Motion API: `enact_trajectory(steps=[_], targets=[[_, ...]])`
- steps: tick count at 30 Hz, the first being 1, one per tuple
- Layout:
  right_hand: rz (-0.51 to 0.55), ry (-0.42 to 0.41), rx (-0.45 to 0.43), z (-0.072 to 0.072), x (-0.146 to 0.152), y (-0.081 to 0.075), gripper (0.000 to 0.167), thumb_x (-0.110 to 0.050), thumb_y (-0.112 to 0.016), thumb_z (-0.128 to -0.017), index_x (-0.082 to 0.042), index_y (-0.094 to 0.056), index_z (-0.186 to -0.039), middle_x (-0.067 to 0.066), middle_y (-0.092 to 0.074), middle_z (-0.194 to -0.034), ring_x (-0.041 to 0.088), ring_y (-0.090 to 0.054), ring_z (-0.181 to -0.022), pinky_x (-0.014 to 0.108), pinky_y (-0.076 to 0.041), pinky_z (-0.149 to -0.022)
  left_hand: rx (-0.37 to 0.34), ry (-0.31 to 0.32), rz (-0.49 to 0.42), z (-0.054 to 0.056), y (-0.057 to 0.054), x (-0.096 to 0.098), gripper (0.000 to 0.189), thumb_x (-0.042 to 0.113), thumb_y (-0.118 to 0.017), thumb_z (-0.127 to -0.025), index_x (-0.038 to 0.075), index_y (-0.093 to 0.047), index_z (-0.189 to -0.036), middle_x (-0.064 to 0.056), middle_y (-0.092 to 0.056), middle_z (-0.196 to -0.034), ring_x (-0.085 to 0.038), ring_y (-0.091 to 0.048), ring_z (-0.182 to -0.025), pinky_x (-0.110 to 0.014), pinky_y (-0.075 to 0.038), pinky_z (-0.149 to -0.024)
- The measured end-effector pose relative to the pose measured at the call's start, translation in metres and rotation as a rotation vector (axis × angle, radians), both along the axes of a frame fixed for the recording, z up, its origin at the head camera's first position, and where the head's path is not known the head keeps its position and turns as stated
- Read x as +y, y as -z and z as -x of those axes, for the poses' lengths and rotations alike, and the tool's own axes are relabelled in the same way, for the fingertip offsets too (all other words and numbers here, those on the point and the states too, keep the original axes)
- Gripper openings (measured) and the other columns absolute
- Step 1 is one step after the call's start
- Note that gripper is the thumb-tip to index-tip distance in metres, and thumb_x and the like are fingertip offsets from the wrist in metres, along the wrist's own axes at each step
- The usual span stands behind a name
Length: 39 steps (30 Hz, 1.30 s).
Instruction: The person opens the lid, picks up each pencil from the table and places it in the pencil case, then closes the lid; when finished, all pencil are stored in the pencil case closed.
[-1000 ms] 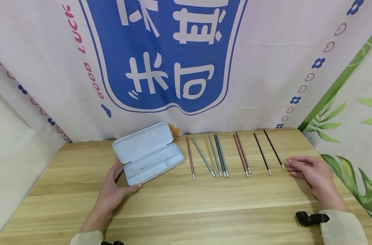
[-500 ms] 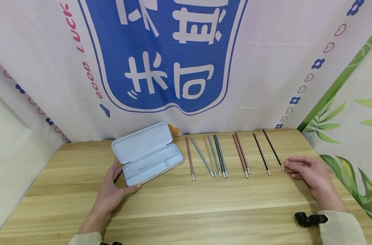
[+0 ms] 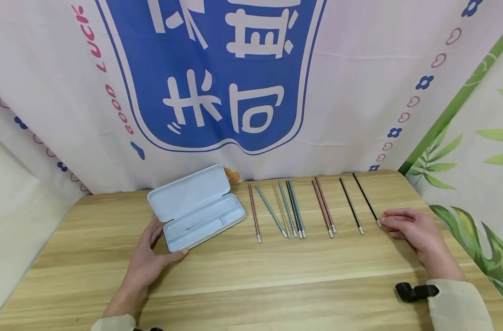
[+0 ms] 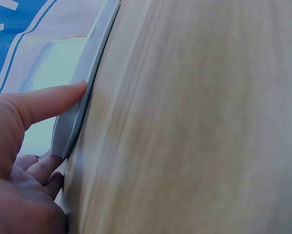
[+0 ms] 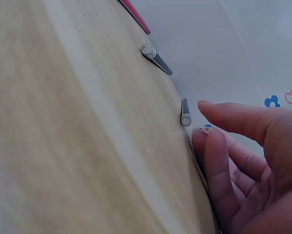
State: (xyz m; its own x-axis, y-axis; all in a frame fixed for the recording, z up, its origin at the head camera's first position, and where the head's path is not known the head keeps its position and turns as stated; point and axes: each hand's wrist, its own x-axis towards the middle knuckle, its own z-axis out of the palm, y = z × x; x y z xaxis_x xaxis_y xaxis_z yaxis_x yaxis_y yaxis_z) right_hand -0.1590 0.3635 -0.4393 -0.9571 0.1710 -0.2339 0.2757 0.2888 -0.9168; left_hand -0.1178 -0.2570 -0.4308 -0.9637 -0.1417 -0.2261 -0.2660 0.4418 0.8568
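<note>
A light blue pencil case with its lid raised stands at the table's left. My left hand holds its near left corner: the thumb lies on the front edge and the fingers are at the left end. The left wrist view shows that thumb against the case wall. My right hand is at the eraser end of the rightmost black pencil. In the right wrist view, thumb and fingers stand apart beside that pencil's end, not around it. Another black pencil lies to its left.
Several more pencils lie between the case and my right hand: a red pencil, a blue pencil, a mixed group and a red pair. Behind the wooden table hangs a printed cloth.
My right hand has moved slightly left, closer to the rightmost black pencil's eraser end. The head view has shifted a little. My left hand stays on the pencil case.
</note>
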Motion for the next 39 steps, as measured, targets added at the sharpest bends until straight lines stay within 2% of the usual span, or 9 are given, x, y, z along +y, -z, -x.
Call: enact_trajectory(steps=[4, 11, 25, 33, 39], targets=[[-0.082, -0.026, -0.028, 0.0, -0.001, -0.002, 0.058, -0.03, -0.083, -0.096, 0.005, -0.062, -0.138, -0.028, -0.074, -0.09, -0.006, -0.071, -0.084, 0.02, -0.064, -0.075, -0.014, -0.004, -0.003, 0.001, 0.001, 0.0, 0.138, 0.019, -0.094, -0.083, 0.031, 0.009, -0.174, -0.012, -0.021, -0.181, -0.039, -0.005, -0.169, -0.068, -0.001, -0.135], [-0.149, -0.032, -0.042, -0.001, -0.003, -0.002, 0.062, -0.029, -0.084, -0.096, 0.008, -0.06, -0.14, -0.027, -0.071, -0.087, -0.006, -0.07, -0.082, 0.021, -0.064, -0.074, -0.009, 0.008, -0.002, 0.002, 0.001, 0.0, 0.137, 0.02, -0.094, -0.083, 0.033, 0.008, -0.174, -0.011, -0.021, -0.181, -0.039, -0.005, -0.169, -0.069, -0.001, -0.134], [-0.253, -0.055, -0.033, 0.0, -0.011, -0.004, 0.061, -0.031, -0.082, -0.097, 0.008, -0.062, -0.139, -0.015, -0.07, -0.093, 0.001, -0.068, -0.079, 0.022, -0.063, -0.072, 0.0, 0.003, -0.01, 0.001, 0.0, -0.003, 0.137, 0.021, -0.095, -0.083, 0.035, 0.006, -0.173, -0.01, -0.024, -0.181, -0.038, -0.004, -0.169, -0.068, 0.001, -0.135], [-0.375, -0.065, -0.004, -0.001, -0.014, -0.008, 0.048, -0.028, -0.078, -0.099, 0.008, -0.066, -0.128, 0.003, -0.073, -0.097, 0.004, -0.066, -0.073, 0.024, -0.061, -0.065, -0.006, -0.001, 0.001, 0.002, 0.002, -0.001, 0.136, 0.021, -0.095, -0.083, 0.036, 0.006, -0.173, -0.009, -0.025, -0.18, -0.035, -0.004, -0.17, -0.066, 0.0, -0.136], [-0.455, -0.062, -0.007, -0.002, -0.017, -0.01, 0.042, -0.03, -0.074, -0.101, 0.006, -0.07, -0.12, 0.011, -0.075, -0.101, 0.006, -0.066, -0.071, 0.025, -0.059, -0.061, -0.015, -0.003, 0.006, 0.003, 0.001, -0.001, 0.135, 0.021, -0.094, -0.084, 0.037, 0.007, -0.173, -0.009, -0.024, -0.181, -0.034, -0.003, -0.17, -0.065, 0.0, -0.136]])
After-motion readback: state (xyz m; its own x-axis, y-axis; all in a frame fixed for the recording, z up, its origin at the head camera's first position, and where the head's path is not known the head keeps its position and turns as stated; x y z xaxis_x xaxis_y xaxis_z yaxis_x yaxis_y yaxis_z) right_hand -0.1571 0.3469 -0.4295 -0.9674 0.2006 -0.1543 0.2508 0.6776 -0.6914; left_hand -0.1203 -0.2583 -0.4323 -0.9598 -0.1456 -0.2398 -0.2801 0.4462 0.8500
